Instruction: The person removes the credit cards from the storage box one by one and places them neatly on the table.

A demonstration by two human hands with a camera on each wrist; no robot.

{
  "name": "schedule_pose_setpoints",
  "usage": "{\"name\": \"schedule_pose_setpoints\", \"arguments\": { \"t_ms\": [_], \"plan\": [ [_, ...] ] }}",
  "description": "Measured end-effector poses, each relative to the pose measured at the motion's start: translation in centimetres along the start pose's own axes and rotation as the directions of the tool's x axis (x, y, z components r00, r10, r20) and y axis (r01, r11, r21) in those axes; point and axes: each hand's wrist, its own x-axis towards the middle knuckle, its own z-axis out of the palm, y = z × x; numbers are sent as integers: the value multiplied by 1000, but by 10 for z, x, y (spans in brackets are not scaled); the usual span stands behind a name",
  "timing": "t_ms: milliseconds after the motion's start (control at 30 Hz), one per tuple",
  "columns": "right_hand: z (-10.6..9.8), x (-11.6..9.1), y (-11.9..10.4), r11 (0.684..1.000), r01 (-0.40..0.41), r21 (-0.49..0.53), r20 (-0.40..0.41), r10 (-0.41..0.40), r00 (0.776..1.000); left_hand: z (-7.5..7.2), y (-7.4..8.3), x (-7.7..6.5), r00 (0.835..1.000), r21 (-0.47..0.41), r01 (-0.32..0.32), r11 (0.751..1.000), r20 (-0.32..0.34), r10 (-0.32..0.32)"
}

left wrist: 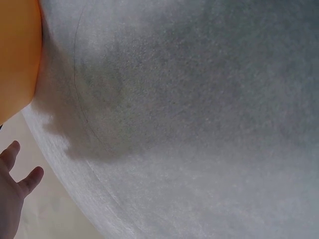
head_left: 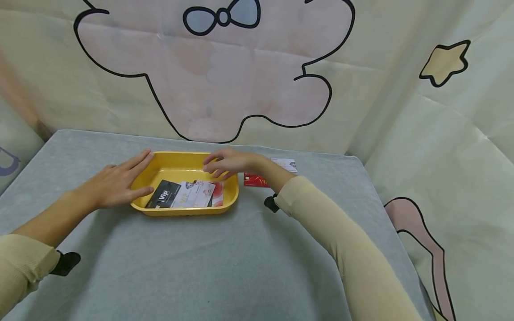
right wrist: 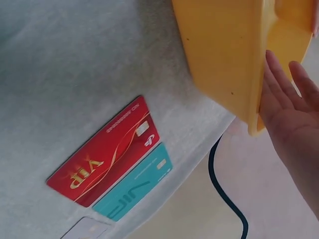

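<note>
A yellow plastic tray (head_left: 184, 212) stands near the far side of the table. Inside it, toward the near wall, lie a black VIP card (head_left: 163, 195), a white card (head_left: 194, 195) overlapping it, and a pink-red card (head_left: 218, 194). At the tray's left end rests my left hand (head_left: 118, 183), fingers straight along the rim and thumb reaching over the inside. My right hand (head_left: 230, 161) reaches across the right rim, its fingers loosely bent over the tray's inside with nothing seen between them. In the right wrist view, those fingers overlap the tray's edge (right wrist: 258, 74).
Right of the tray, a red VIP card (right wrist: 107, 154), a teal card (right wrist: 133, 183) and a pale card (right wrist: 85, 229) lie in a row on the grey cloth (head_left: 225, 263). My right forearm partly covers them in the head view. A patterned curtain (head_left: 265, 89) hangs behind the table.
</note>
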Motion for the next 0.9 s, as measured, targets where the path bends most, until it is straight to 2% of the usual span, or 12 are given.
{"name": "schedule_pose_setpoints", "arguments": {
  "t_ms": [567,767,900],
  "plan": [
    [12,25,-13,984,-121,-132,73,131,989,2,-3,-1,1000,-16,9,1000,-16,-9],
    [16,29,-18,975,-136,-176,117,158,981,2,-1,-1,1000,-13,10,1000,-17,-10],
    [18,31,-18,969,-131,-212,113,157,981,2,-1,-2,1000,-12,7,1000,-17,-7]
  ]
}}
